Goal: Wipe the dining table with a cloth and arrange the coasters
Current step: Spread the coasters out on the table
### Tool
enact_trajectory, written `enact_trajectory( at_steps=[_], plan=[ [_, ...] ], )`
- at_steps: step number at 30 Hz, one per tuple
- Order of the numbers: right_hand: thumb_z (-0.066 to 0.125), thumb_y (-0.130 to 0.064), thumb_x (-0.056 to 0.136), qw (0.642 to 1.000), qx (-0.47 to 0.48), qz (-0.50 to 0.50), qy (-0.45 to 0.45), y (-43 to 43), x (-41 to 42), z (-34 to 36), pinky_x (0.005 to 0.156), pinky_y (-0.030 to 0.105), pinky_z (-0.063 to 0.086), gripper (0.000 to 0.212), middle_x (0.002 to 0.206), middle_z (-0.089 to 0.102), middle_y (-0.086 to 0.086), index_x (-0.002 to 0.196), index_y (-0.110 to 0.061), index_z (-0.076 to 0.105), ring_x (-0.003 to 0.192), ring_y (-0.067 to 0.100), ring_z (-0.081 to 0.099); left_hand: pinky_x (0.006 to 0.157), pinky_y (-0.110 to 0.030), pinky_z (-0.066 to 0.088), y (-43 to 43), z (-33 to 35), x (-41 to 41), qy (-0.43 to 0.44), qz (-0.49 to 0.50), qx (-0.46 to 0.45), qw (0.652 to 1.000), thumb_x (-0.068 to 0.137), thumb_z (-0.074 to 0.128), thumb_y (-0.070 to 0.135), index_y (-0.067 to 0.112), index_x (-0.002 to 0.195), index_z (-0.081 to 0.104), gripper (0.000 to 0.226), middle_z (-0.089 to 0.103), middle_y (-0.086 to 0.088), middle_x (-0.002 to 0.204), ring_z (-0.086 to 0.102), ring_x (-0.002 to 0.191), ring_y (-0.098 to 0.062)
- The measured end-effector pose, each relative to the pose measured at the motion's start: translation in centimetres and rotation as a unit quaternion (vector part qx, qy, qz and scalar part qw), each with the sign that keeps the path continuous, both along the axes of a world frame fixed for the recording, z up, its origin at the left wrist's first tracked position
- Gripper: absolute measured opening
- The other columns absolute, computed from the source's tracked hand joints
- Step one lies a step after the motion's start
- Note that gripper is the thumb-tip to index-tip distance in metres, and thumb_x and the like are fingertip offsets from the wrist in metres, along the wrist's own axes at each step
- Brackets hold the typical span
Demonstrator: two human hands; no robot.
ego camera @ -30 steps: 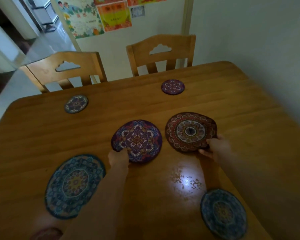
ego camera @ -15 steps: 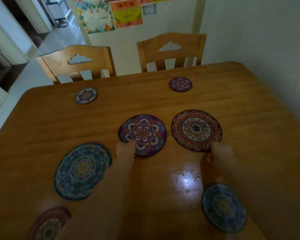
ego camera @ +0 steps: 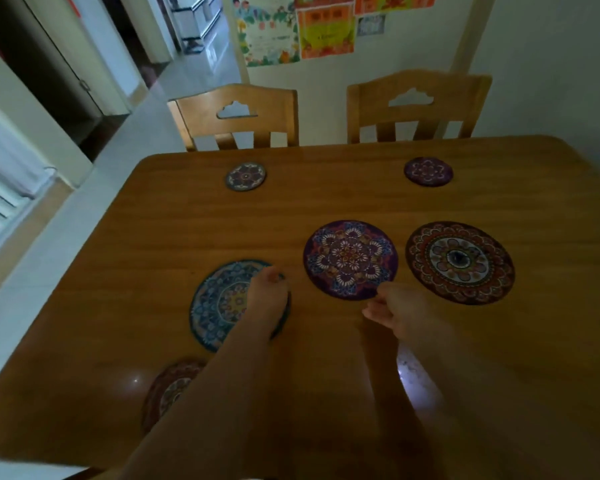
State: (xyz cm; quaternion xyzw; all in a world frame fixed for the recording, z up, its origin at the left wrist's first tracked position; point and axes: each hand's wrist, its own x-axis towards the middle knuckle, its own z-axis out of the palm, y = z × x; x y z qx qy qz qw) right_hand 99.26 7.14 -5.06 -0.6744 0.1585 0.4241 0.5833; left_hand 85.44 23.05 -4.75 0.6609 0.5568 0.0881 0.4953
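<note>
Several round patterned coasters lie on the wooden dining table (ego camera: 153, 237). My left hand (ego camera: 269, 294) rests on the right edge of the large blue coaster (ego camera: 219, 303), fingers curled over its rim. My right hand (ego camera: 397, 306) is loosely curled at the near edge of the large purple coaster (ego camera: 350, 259); whether it grips the coaster is unclear. A large red coaster (ego camera: 459, 261) lies to the right of the purple one. Two small coasters sit at the far side, one on the left (ego camera: 246, 176) and one on the right (ego camera: 428, 171). I see no cloth.
A dark red coaster (ego camera: 165, 389) lies near the front left edge, partly hidden by my left forearm. Two wooden chairs stand at the far side, one left (ego camera: 236, 116) and one right (ego camera: 416, 105). A wall runs along the table's right side.
My left hand went from the purple coaster to the blue one. My right hand left the red coaster and came to the purple one. The view has swung left.
</note>
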Motion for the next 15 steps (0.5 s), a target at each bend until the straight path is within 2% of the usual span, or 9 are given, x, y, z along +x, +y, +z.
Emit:
enact_trajectory(
  at_steps=[2, 3, 5, 6, 7, 8, 10, 12, 15],
  plan=[
    [0.052, -0.004, 0.098, 1.000, 0.009, -0.006, 0.003, 1.0, -0.8, -0.2, 0.058, 0.030, 0.057, 0.023, 0.109, 0.057, 0.013, 0.121, -0.003, 0.051, 0.105, 0.026, 0.058, 0.055, -0.025, 0.045, 2.0, -0.4, -2.1, 0.018, 0.002, 0.013, 1.000, 0.098, 0.055, 0.016, 0.015, 0.142, 0.047, 0.044, 0.060, -0.005, 0.122, 0.051, 0.063, -0.011],
    [0.052, -0.003, 0.097, 1.000, 0.013, -0.005, -0.002, 1.4, -1.0, -0.3, 0.051, 0.027, 0.057, 0.031, 0.116, 0.056, 0.014, 0.128, -0.002, 0.049, 0.106, 0.027, 0.058, 0.056, -0.028, 0.047, 3.0, -0.5, -2.9, 0.036, -0.003, 0.014, 0.999, 0.097, 0.055, 0.017, 0.018, 0.141, 0.048, 0.044, 0.061, -0.008, 0.123, 0.055, 0.068, -0.016],
    [0.046, 0.003, 0.097, 0.999, 0.022, -0.016, -0.017, 2.0, -1.2, -0.5, 0.043, 0.022, 0.054, 0.043, 0.110, 0.055, 0.014, 0.139, 0.001, 0.042, 0.091, 0.024, 0.059, 0.066, -0.037, 0.053, 4.9, -0.9, -4.5, 0.090, 0.002, 0.027, 0.996, 0.096, 0.058, 0.022, 0.028, 0.140, 0.048, 0.045, 0.053, -0.009, 0.134, 0.053, 0.109, -0.028],
    [0.043, 0.004, 0.097, 0.999, 0.027, -0.027, -0.019, 2.6, -1.4, -0.4, 0.045, 0.022, 0.055, 0.045, 0.099, 0.053, 0.012, 0.142, 0.002, 0.039, 0.081, 0.021, 0.057, 0.078, -0.041, 0.053, 6.0, -1.0, -5.4, 0.128, 0.001, 0.034, 0.991, 0.095, 0.059, 0.025, 0.030, 0.140, 0.047, 0.048, 0.043, -0.006, 0.142, 0.037, 0.128, -0.032],
    [0.041, 0.004, 0.098, 0.999, 0.027, -0.039, -0.021, 3.4, -1.6, -0.6, 0.050, 0.025, 0.056, 0.045, 0.091, 0.050, 0.008, 0.142, 0.003, 0.036, 0.076, 0.018, 0.054, 0.093, -0.047, 0.047, 7.2, -1.3, -6.2, 0.165, -0.006, 0.037, 0.986, 0.093, 0.061, 0.030, 0.032, 0.142, 0.043, 0.052, 0.034, -0.004, 0.148, 0.023, 0.136, -0.034],
    [0.040, 0.002, 0.098, 0.999, 0.022, -0.043, -0.022, 3.1, -1.4, -0.4, 0.056, 0.027, 0.055, 0.045, 0.088, 0.047, 0.006, 0.143, 0.002, 0.035, 0.074, 0.017, 0.053, 0.104, -0.051, 0.038, 7.4, -1.4, -6.5, 0.201, -0.015, 0.038, 0.979, 0.091, 0.063, 0.035, 0.031, 0.144, 0.038, 0.058, 0.027, -0.004, 0.150, 0.017, 0.138, -0.036],
    [0.040, -0.002, 0.099, 0.998, -0.003, -0.053, -0.029, 3.7, -1.7, -0.6, 0.061, 0.029, 0.051, 0.045, 0.086, 0.047, 0.004, 0.143, 0.000, 0.035, 0.073, 0.016, 0.053, 0.110, -0.052, 0.030, 8.6, -1.5, -7.5, 0.256, -0.027, 0.039, 0.965, 0.087, 0.068, 0.040, 0.024, 0.147, 0.027, 0.075, 0.021, -0.009, 0.152, 0.015, 0.139, -0.038],
    [0.043, -0.005, 0.099, 0.996, -0.016, -0.086, -0.026, 4.4, -2.0, -0.8, 0.067, 0.027, 0.048, 0.043, 0.084, 0.046, 0.004, 0.142, -0.003, 0.039, 0.070, 0.013, 0.048, 0.105, -0.050, 0.037, 9.7, -1.7, -8.1, 0.279, -0.035, 0.054, 0.958, 0.084, 0.072, 0.042, 0.017, 0.148, 0.021, 0.086, 0.022, -0.013, 0.149, 0.025, 0.136, -0.039],
    [0.052, -0.014, 0.099, 0.989, -0.013, -0.150, -0.007, 5.2, -2.3, -1.1, 0.064, 0.027, 0.046, 0.040, 0.083, 0.044, 0.006, 0.138, -0.007, 0.044, 0.068, 0.012, 0.043, 0.085, -0.043, 0.053, 11.4, -2.0, -8.4, 0.216, -0.012, 0.009, 0.976, 0.083, 0.076, 0.032, 0.009, 0.143, 0.030, 0.079, 0.041, -0.017, 0.137, 0.053, 0.116, -0.037]
  ],
)
